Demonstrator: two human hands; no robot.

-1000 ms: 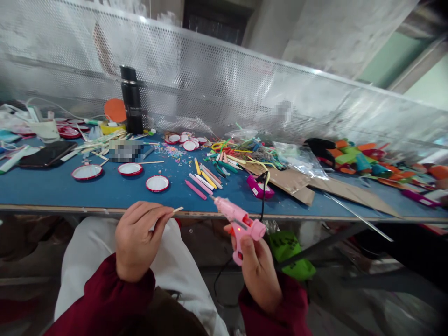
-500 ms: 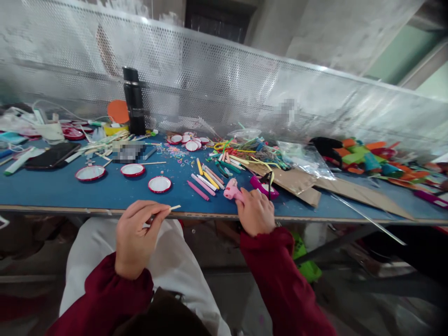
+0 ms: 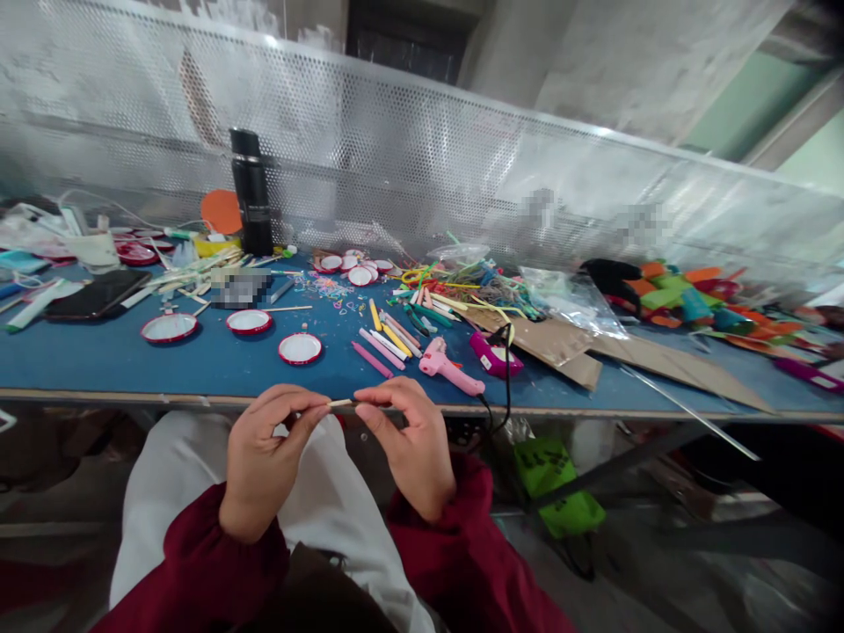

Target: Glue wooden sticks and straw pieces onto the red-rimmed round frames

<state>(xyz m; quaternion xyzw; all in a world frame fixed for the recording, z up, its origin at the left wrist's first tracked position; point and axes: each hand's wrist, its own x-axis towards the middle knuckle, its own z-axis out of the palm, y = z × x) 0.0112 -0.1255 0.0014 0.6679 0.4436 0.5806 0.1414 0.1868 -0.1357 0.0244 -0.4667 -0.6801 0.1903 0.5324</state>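
Observation:
My left hand (image 3: 272, 453) pinches one end of a short pale wooden stick (image 3: 340, 403) between thumb and fingertips. At the stick's other end is my right hand (image 3: 409, 444), its thumb and index finger closed on the tip. Both hands are just in front of the table's near edge, above the lap. On the table beyond the right hand lies a pink glue gun (image 3: 452, 367), its cord dropping over the edge. Pink, white and yellow markers (image 3: 383, 345) lie left of it. A red-rimmed white lid (image 3: 300, 348) rests beyond the left hand.
More lids (image 3: 170, 328), a phone (image 3: 98, 294) and a black bottle (image 3: 251, 193) are on the left. Cardboard strips (image 3: 686, 369), a purple device (image 3: 496, 353) and a thin rod (image 3: 689, 411) are on the right. A perforated metal panel (image 3: 422, 167) stands behind.
My right hand has let go of the glue gun, now lying on the table, and moved left to the wooden stick. My left hand has shifted slightly right and down.

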